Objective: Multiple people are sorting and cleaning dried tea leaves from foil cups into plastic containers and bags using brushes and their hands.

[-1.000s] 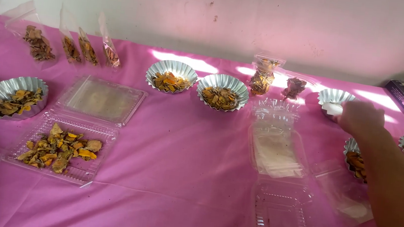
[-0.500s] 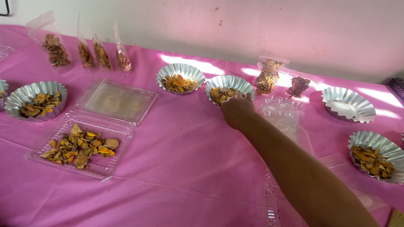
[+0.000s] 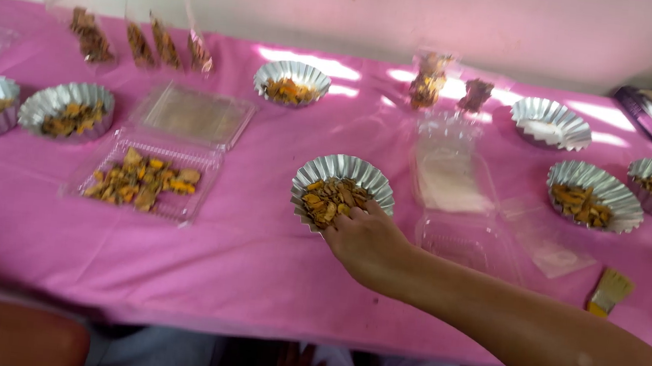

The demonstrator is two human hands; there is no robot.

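— Right hand (image 3: pixel 368 240) on what?
— Holds the fluted foil cup (image 3: pixel 343 191) of dried orange-brown chips (image 3: pixel 331 198) by its near rim; grip closed on that rim, thumb side over the edge; cup sits mid-table on the pink table (image 3: pixel 254 256).
— Around it?
— Open clear clamshell tray (image 3: pixel 148 180) of chips to the left; empty clear tray (image 3: pixel 469 242) just right; small brush (image 3: pixel 610 290) farther right.
— Left hand?
— Out of view.
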